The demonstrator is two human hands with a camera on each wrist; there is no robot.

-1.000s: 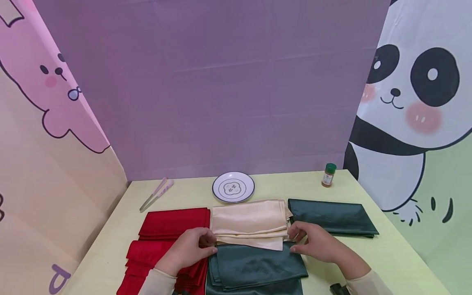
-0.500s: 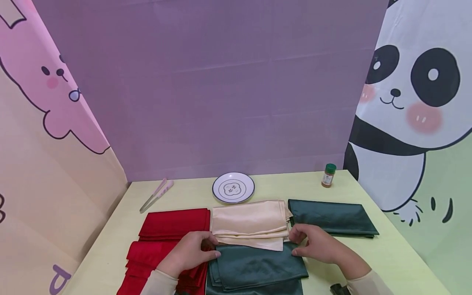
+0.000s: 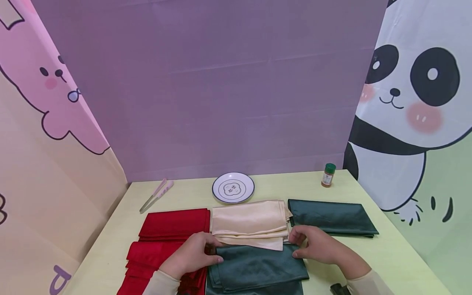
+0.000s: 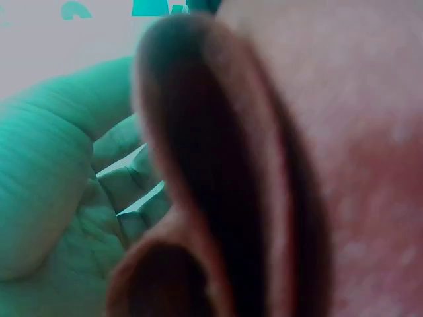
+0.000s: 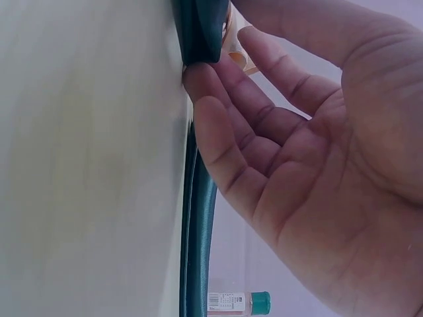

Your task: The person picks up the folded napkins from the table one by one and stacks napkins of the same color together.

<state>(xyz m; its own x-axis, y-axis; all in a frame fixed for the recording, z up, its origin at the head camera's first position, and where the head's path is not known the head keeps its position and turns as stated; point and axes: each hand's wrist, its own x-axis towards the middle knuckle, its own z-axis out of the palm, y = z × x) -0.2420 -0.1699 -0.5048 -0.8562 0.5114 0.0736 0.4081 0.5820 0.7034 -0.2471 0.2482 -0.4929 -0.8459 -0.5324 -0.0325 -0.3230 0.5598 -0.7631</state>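
Note:
A folded dark green satin cloth (image 3: 259, 266) lies at the front middle of the table. Its upper left corner is pinched by my left hand (image 3: 195, 254), thumb on top and fingers at the far edge. At the upper right corner my right hand (image 3: 315, 243) pinches the same cloth; in the right wrist view the right hand (image 5: 304, 145) has fingertips under the cloth edge (image 5: 200, 33). A folded cream cloth (image 3: 248, 219) lies just beyond. Red folded cloths (image 3: 173, 223) lie left, partly under my left forearm. Blurred red folds cover much of the left wrist view.
Another folded dark green cloth (image 3: 332, 217) lies at right. Along the back stand or lie pink-handled tongs (image 3: 157, 194), a white plate (image 3: 233, 187) with a dark rim, and a small green-capped bottle (image 3: 328, 175). A purple backdrop (image 3: 236, 90) rises behind the table (image 3: 387, 262).
My left hand has shifted slightly right, onto the green cloth's corner. My right hand has moved only a little. The cloths lie nearly as before.

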